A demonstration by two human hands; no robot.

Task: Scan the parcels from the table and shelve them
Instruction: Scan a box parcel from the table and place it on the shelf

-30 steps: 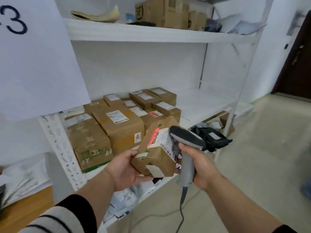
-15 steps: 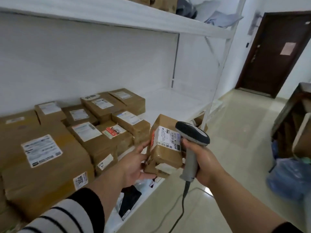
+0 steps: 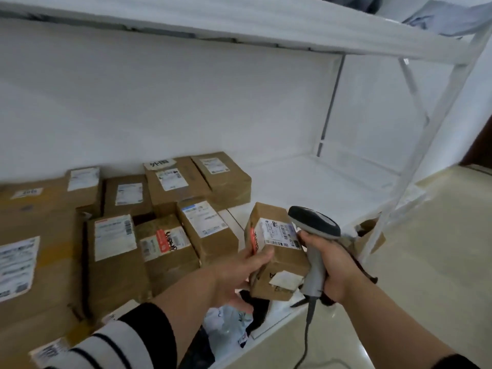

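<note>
The shelf (image 3: 306, 182) fills way more of the view than a second ago — they've stepped right up to it, so my guess is the scan's done and shelving is next. It's white, smooth, with thin metal uprights, bare on the right. On its left sit the stacked parcels (image 3: 170, 182), taped brown cardboard, white labels, some crumpled. The small parcel (image 3: 277, 265) is still in the air near the shelf's front edge, boxy and a bit dented. Left hand (image 3: 239, 270) grips it from below, thumb curled over the top. Right hand (image 3: 332, 265) is wrapped tight around the grey scanner (image 3: 315, 235) — glossy plastic, corded.
</note>
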